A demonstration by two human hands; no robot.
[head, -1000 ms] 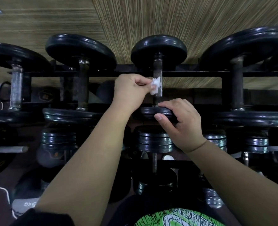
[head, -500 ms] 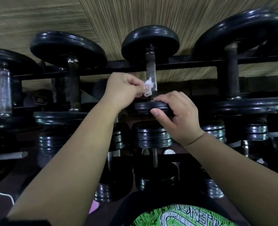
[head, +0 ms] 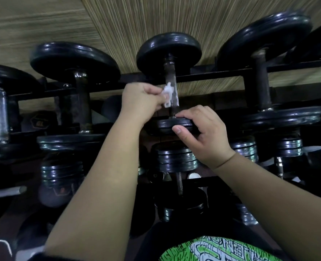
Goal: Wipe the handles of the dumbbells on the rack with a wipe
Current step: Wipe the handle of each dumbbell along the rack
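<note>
White wipe (head: 167, 96), pinched in the left hand (head: 142, 102), has slid from beside the near plate (head: 167, 126) up to the middle of the centre dumbbell's handle (head: 171, 76) on the rack (head: 221, 73), so this handle is still being rubbed. The right hand (head: 203, 132) grips that plate, just below the handle. The handle's far side is hidden, and the tiers beneath it are too dark to read.

two bare forearms (head: 103, 176), running out to the left hand (head: 142, 102) and the right hand (head: 206, 134), thumbnail on the right cut short. a black sleeve edge (head: 41, 258) low on the left arm. at the bottom, a black garment (head: 174, 238) bearing a green-and-white print (head: 218, 249) of dense black line drawing, cut off by the frame.
</note>
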